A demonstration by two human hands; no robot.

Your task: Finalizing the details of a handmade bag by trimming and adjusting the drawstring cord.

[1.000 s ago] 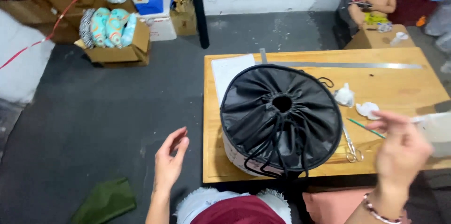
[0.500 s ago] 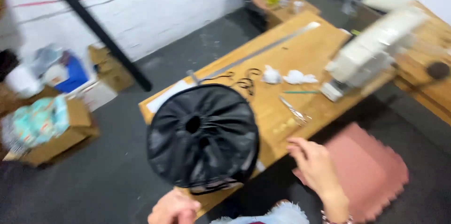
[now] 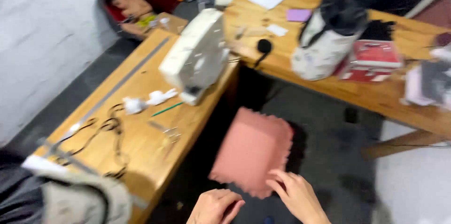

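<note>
My left hand (image 3: 215, 206) is low in the view with its fingers curled in, holding nothing I can make out. My right hand (image 3: 297, 195) is beside it, fingers spread, its fingertips at the near edge of a pink square mat (image 3: 253, 151) on the dark floor. A wooden table (image 3: 141, 87) runs along my left. At its near end sits a round bag (image 3: 80, 200), mostly cut off by the frame. The picture is blurred by motion.
A white sewing machine (image 3: 196, 57) stands on the table with scissors (image 3: 164, 129), a green pencil (image 3: 167, 108) and black cord (image 3: 109, 125). A second wooden table (image 3: 376, 92) holds a white bag (image 3: 324, 50) and red box (image 3: 376, 59). A person (image 3: 129, 7) sits against the far wall.
The view has swung right, away from the black round bag toward the sewing machine and second table. Both hands have dropped low over the floor by the pink mat.
</note>
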